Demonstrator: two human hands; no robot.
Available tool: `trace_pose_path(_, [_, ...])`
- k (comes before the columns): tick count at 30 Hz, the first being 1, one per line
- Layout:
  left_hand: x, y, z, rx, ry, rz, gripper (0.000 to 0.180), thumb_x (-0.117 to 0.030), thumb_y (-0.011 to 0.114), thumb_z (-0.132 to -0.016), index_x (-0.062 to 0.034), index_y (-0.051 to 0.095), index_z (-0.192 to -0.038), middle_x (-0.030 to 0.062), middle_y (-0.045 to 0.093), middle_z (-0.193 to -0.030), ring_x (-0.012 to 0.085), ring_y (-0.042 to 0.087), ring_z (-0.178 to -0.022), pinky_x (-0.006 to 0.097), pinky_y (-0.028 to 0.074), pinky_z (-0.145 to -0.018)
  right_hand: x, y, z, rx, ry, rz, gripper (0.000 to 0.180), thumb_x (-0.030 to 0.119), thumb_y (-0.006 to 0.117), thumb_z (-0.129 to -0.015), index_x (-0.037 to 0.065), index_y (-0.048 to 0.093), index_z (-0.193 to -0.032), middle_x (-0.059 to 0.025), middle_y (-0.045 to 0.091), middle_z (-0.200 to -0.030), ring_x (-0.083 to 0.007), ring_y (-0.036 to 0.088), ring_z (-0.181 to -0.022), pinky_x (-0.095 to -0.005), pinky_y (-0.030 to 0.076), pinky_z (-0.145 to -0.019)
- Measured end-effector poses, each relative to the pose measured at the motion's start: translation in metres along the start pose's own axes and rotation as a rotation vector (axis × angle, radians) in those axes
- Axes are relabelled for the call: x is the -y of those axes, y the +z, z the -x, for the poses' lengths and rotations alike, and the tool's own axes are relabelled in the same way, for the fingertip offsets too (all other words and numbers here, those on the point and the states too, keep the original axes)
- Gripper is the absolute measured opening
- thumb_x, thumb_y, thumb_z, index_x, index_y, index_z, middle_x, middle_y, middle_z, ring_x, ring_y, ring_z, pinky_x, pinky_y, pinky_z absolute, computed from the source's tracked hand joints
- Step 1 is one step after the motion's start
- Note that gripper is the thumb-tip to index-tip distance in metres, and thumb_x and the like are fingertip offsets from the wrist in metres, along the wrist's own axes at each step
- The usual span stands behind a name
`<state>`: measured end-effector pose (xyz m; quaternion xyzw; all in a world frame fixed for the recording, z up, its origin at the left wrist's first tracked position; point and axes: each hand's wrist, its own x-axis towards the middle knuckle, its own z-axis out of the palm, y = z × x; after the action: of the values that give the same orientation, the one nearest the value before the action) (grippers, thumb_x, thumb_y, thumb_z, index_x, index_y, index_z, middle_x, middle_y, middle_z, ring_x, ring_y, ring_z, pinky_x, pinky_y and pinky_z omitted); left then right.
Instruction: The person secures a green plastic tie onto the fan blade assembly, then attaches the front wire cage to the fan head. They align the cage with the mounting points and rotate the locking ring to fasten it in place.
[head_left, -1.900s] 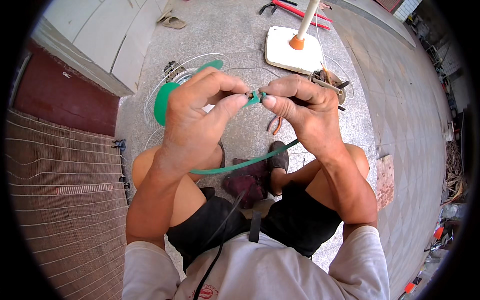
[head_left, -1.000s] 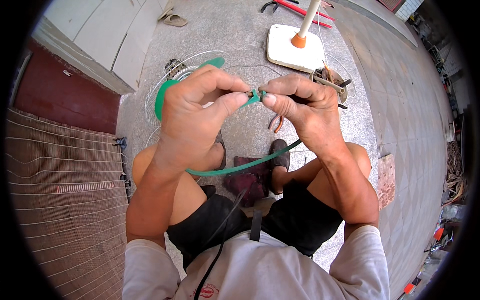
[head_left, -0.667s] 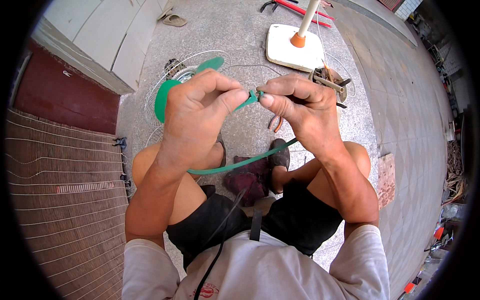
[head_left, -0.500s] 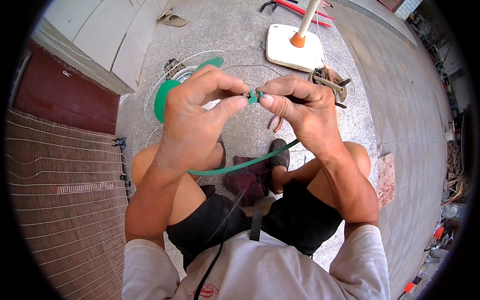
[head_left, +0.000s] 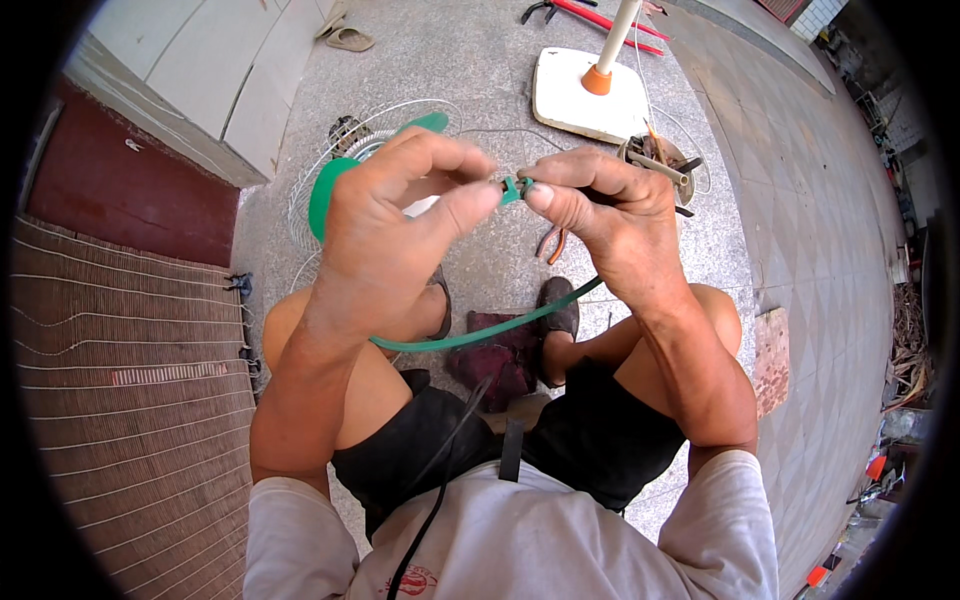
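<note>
A narrow green plastic band (head_left: pixel 490 332) hangs in a curve below my hands, and its small clip-like ends (head_left: pixel 512 190) come up between my fingertips. My right hand (head_left: pixel 620 215) pinches one end between thumb and forefinger. At the other end is my left hand (head_left: pixel 385 225), its thumb against the piece and its forefinger slightly raised and blurred. The left fingers partly hide their grip. Beyond the left hand, green fan blades (head_left: pixel 322 195) and a round white wire fan guard (head_left: pixel 300 200) lie on the floor.
A white fan base (head_left: pixel 560 95) with an upright pole stands ahead. Orange-handled pliers (head_left: pixel 553 245) lie below the hands. A bowl of tools (head_left: pixel 655 165) sits at right, red-handled cutters (head_left: pixel 610 25) farther off. Dark red cloth (head_left: pixel 495 360) lies between my feet.
My left forefinger has lifted a little from the clip, while its thumb has moved slightly right. The band's ends have shifted slightly right with the right fingertips.
</note>
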<state>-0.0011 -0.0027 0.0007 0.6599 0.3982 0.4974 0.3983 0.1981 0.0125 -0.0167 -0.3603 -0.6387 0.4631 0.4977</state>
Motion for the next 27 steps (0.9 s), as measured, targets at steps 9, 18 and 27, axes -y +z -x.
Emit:
trace_pose_path(9, [0.0003,-0.0017,-0.0005,0.027,0.047,-0.019,0.009,0.005,0.063,-0.086,0.0031,0.064,-0.095,0.0054,0.057,-0.096,0.0106,0.056,-0.087,0.024,0.046,-0.076,0.0018,0.0009,0.0002,-0.017,-0.002,0.012,0.011,0.010,0.075,-0.083,0.002,0.074,-0.090,-0.0044,0.070,-0.082,-0.0088,0.061,-0.078,-0.0245,0.050,-0.070])
trace_pose_path(18, [0.0009,0.0019,-0.0008,-0.015,0.061,-0.014,0.008,0.003,0.064,-0.085,0.0040,0.065,-0.093,0.0060,0.059,-0.094,0.0120,0.059,-0.086,0.026,0.048,-0.077,0.0012,0.0008,0.0007,-0.027,0.003,0.027,0.010,0.009,0.075,-0.083,0.001,0.074,-0.090,-0.0046,0.070,-0.082,-0.0091,0.061,-0.077,-0.0244,0.049,-0.070])
trace_pose_path(27, [0.0033,0.0020,0.0012,0.027,0.095,-0.026,0.011,0.005,0.062,-0.087,0.0036,0.062,-0.098,0.0058,0.057,-0.096,0.0111,0.058,-0.090,0.025,0.047,-0.078,0.0001,0.0021,0.0009,-0.016,0.036,-0.026,0.012,0.011,0.075,-0.083,0.001,0.074,-0.090,-0.0048,0.070,-0.083,-0.0093,0.061,-0.078,-0.0249,0.049,-0.071])
